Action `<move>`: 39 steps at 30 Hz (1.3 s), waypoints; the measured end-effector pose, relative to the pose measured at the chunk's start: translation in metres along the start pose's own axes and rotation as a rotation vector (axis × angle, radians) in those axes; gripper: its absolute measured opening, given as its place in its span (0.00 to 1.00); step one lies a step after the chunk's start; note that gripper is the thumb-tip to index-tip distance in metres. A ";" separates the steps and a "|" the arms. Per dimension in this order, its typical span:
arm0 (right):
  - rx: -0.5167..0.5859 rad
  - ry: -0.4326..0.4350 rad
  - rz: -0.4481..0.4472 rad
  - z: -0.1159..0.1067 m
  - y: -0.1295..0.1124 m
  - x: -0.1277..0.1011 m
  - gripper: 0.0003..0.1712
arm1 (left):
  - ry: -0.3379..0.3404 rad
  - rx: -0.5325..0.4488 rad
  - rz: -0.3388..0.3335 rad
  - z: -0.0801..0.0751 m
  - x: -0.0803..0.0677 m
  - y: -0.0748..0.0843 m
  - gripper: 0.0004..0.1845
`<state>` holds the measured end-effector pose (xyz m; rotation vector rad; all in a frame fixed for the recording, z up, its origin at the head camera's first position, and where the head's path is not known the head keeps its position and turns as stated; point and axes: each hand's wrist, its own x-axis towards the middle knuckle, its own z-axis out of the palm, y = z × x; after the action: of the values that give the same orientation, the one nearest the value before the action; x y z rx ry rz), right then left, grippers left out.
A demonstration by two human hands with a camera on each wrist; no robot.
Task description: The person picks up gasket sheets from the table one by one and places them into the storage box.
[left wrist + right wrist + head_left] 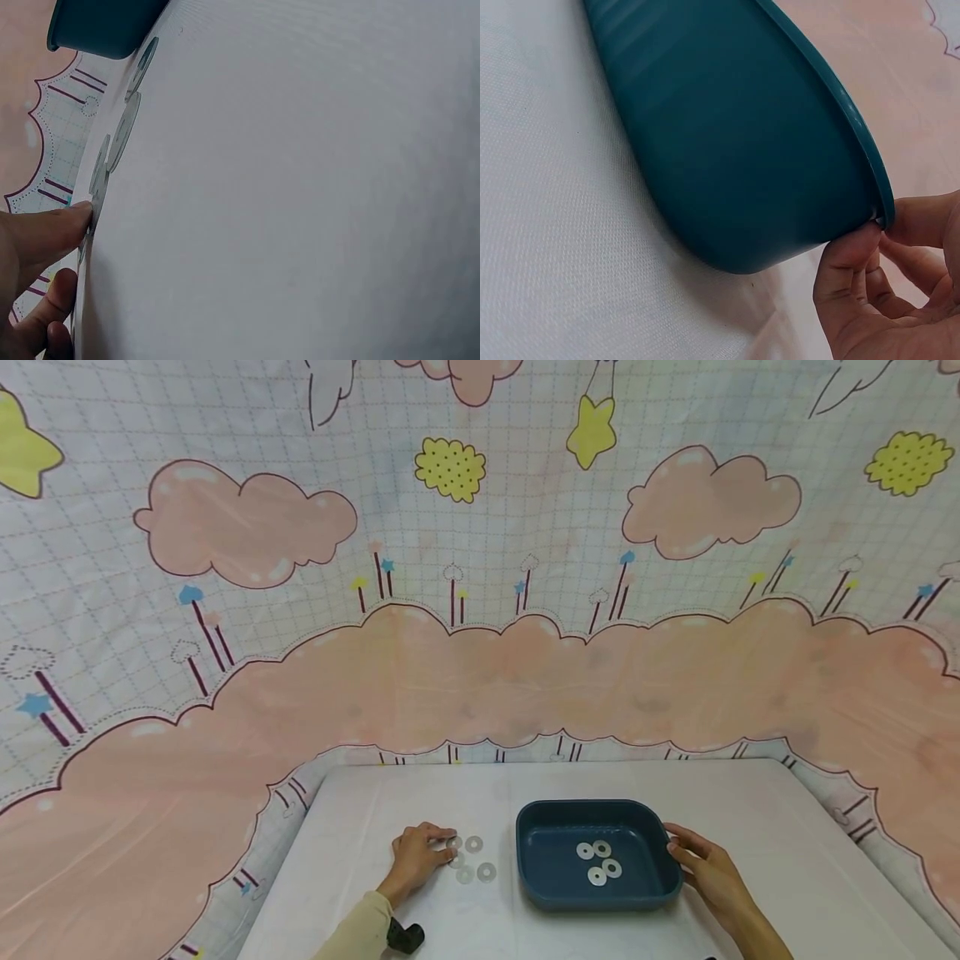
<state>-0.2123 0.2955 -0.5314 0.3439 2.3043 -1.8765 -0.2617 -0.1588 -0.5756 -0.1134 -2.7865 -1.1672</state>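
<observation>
A dark blue tray [540, 885] stands on the white table and holds several white washers [598, 862]. Several more washers [480, 858] lie on the table just left of it. My left hand [441, 853] rests there, one fingertip [79, 217] touching the edge of a washer [96, 196]; the thumb lies apart below it. The right hand [678, 850] holds the tray's right rim. In the right wrist view its thumb and fingers [855, 251] pinch the tray's rim [870, 184].
The white table [750, 827] has its far edge against a hanging cartoon cloud cloth [480, 677], which also drapes past both sides. A small black object [405, 937] sits by my left sleeve near the front edge.
</observation>
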 end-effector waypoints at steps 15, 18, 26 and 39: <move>0.007 -0.007 0.002 -0.001 -0.001 0.000 0.33 | 0.016 0.022 0.002 -0.001 -0.001 0.005 0.12; 0.010 -0.008 -0.001 -0.001 -0.001 0.000 0.33 | 0.024 0.020 -0.001 -0.001 -0.001 0.004 0.13; 0.019 -0.002 0.010 0.000 -0.001 0.000 0.33 | 0.037 -0.024 0.008 0.000 -0.001 0.001 0.12; 0.007 -0.004 0.007 0.001 0.001 0.000 0.33 | 0.029 0.013 0.011 0.002 -0.002 -0.001 0.12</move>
<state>-0.2119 0.2950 -0.5321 0.3489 2.2915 -1.8812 -0.2601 -0.1580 -0.5783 -0.1104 -2.7648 -1.1384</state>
